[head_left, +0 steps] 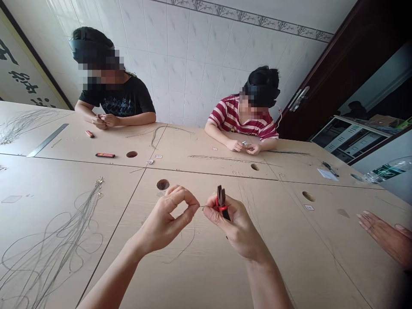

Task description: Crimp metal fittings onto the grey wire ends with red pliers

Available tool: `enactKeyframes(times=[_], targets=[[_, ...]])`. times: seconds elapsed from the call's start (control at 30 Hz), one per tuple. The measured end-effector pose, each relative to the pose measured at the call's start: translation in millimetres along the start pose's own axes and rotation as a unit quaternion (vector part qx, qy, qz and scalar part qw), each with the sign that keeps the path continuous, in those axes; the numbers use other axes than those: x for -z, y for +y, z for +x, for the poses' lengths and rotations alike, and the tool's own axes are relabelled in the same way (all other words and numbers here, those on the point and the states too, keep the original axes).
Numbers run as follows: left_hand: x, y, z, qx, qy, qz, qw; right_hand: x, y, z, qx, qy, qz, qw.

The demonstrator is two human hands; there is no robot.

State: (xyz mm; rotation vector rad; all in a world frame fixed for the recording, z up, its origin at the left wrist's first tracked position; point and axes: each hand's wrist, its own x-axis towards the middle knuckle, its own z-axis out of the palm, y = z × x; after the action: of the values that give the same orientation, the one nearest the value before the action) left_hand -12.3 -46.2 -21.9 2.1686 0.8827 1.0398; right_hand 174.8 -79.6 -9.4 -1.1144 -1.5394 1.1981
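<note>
My left hand (167,221) is closed, thumb and forefinger pinching a thin cord (201,206) over the middle of the table. The cord spans the small gap to my right hand (240,229), whose thumb and forefinger grip its other side. Small pliers (221,198) with red and black handles are also tucked in my right hand, jaws pointing up and slightly apart. A thin strand (192,241) curves over the tabletop below my fingers. Any small part at the cord's end is too tiny to make out.
A bundle of grey cords (82,214) with metal ends lies left. Across the table (206,274) sit two people, hands on it. Another person's hand (384,236) rests at right. A ruler (48,139), a lighter (105,155), a bottle (389,170) and cable holes are around.
</note>
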Motion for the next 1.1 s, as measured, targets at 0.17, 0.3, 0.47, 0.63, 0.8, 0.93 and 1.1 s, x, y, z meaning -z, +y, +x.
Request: enactKeyframes(times=[0.17,0.3,0.47,0.63,0.8,0.93,1.1], targets=[[-1.1,1,-2,-0.016,0.014,0.033,0.999,0,-1,-1,-0.002,-0.010,0.000,1.000],[-2.9,2,-3,-0.021,0.031,0.049,0.998,0,-1,-1,0.010,-0.007,-0.006,1.000],[-3.9,2,-1,-0.020,0.049,0.028,0.998,0,-1,-2,0.014,0.009,-0.012,1.000],[-1.3,6,-1,-0.023,0.042,-0.020,0.999,0,-1,-2,0.013,0.009,-0.015,1.000],[0.3,10,-2,-0.011,0.017,-0.056,0.998,-1,1,-1,0.027,0.011,-0.004,1.000],[-0.5,10,-1,-0.006,0.006,-0.057,0.998,-2,1,-1,0.025,0.010,-0.009,1.000],[-1.8,8,-2,0.015,0.005,-0.056,0.998,-1,-2,-2,0.032,0.012,-0.027,0.999]])
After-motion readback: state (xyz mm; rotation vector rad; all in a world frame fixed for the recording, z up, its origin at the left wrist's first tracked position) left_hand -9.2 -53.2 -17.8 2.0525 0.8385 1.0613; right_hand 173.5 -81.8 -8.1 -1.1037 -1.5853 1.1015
